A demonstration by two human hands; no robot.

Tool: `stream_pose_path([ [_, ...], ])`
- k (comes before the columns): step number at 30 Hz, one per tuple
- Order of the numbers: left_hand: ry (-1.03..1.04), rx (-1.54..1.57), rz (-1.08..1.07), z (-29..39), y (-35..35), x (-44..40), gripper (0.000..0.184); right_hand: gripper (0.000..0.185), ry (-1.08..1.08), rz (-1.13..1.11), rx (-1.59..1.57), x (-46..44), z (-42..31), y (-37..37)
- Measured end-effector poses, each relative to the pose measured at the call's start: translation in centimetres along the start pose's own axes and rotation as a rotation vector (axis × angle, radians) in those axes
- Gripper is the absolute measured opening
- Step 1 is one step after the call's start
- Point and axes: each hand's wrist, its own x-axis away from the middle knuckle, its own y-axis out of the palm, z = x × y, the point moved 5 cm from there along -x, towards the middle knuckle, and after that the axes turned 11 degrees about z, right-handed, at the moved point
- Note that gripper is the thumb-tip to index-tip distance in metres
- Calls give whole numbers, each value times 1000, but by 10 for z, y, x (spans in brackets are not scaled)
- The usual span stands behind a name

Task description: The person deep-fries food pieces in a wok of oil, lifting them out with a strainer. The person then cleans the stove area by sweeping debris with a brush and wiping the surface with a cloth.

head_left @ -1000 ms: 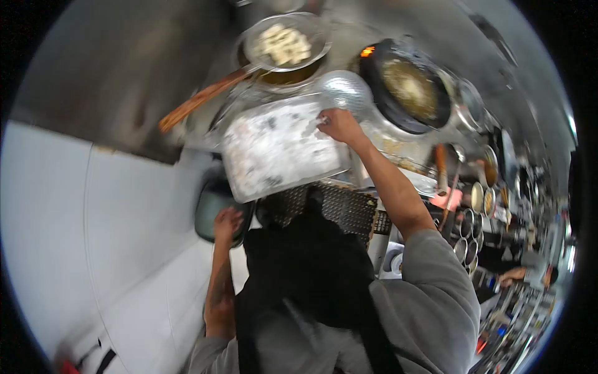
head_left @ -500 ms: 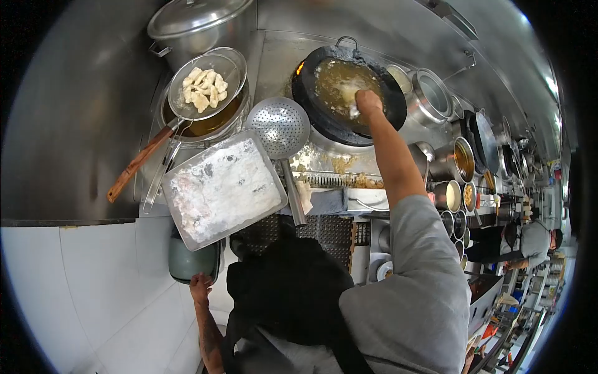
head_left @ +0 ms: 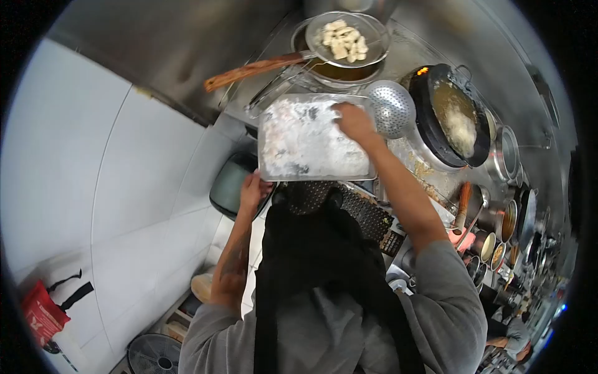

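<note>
A rectangular metal tray [head_left: 268, 176] holds white, flour-like powder [head_left: 311, 140] with clumps and darker bare patches. My right hand [head_left: 356, 123] reaches in over the tray's right part. Its fingers curl down at the powder, and whatever they pinch is hidden. At the tray's near left corner is my left hand [head_left: 252, 190], fingers partly spread; I cannot tell whether it touches the rim. Right of the tray lies a perforated ladle [head_left: 391, 109]. A black wok [head_left: 430, 128] holds bubbling oil with a pale foamy patch [head_left: 460, 131].
Behind the tray, a wire strainer [head_left: 374, 28] with pale battered pieces [head_left: 346, 42] rests over a pot of brown liquid; its wooden handle [head_left: 255, 70] points left. A grey-green bin [head_left: 230, 187] stands below. Pots [head_left: 506, 218] line the right. A co-worker [head_left: 516, 336] is farther right.
My right hand has moved from over the wok to the powder in the tray. My left hand has come up to the tray corner. The view has turned, and the wok's foam has grown.
</note>
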Motion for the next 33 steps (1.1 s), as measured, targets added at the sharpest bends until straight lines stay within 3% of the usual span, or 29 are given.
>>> stream_pose_path([
  [3,122,-87,25,0,2,-16,21,43,-54,-350,154,-24,-60,102],
  [4,113,-72,30,-2,1,-17,21,43,-65,-363,162,-34,-77,119],
  [6,136,-32,-9,-2,3,-18,17,47,170,-368,216,-50,-81,148],
  [11,160,83,31,-1,5,-14,20,47,4,-193,400,-61,-79,182],
  [13,145,75,6,1,5,-13,21,45,-101,-452,240,-57,-77,183],
  [14,123,54,-1,0,5,-13,22,43,-100,-425,220,-54,-67,179],
  [15,128,55,-12,3,5,-13,22,43,-93,-417,227,-52,-64,163],
  [18,48,14,-22,-3,6,-16,21,41,233,-276,-111,-40,-33,110],
  [22,37,57,-53,-5,6,-18,18,45,320,-192,-214,-12,-1,69],
  [25,-20,82,-101,-9,4,-19,17,35,165,-177,-222,-3,28,47],
  [27,13,84,-105,-1,17,-11,17,31,293,-92,-151,6,59,-7],
  [29,-67,48,-60,-11,-6,-14,20,33,226,109,-134,10,81,-50],
  [33,-2,-10,-44,-6,-3,-17,17,33,485,276,62,25,146,-195],
])
